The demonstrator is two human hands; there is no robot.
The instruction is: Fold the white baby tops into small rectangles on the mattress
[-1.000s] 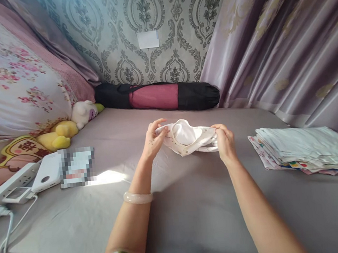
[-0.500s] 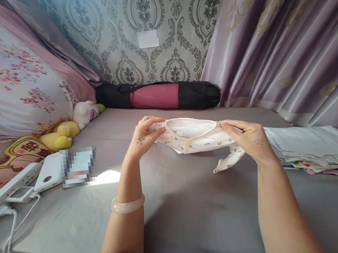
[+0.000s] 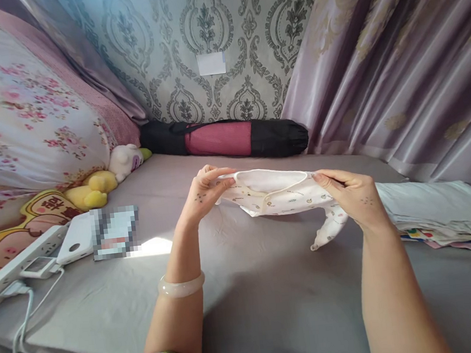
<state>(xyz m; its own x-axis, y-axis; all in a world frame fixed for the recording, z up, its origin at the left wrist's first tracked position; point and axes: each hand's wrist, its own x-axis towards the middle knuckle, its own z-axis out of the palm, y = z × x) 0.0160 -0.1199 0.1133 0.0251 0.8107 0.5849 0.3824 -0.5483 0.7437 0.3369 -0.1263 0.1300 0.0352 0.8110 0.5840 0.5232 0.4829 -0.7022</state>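
A small white baby top (image 3: 288,200) with a scattered print and a pale yellow edging is stretched between my two hands above the grey bed. My left hand (image 3: 206,193) pinches its left shoulder between thumb and fingers. At the other shoulder, my right hand (image 3: 349,192) grips the cloth the same way. The neckline faces up and gapes, showing the white inside. One sleeve dangles below my right hand; the left sleeve is mostly hidden behind my left hand.
On the right lies a stack of folded cloths (image 3: 440,205). Leftward are a power strip (image 3: 18,267), a white power bank (image 3: 77,238), a blurred phone-like item (image 3: 117,231) and plush toys (image 3: 94,189). A black and pink rolled bag (image 3: 219,140) rests along the wall.
The view has shifted slightly, so everything sits a little lower and further right. Both hands still hold the top by its shoulders, and its hanging sleeve has swung a little.
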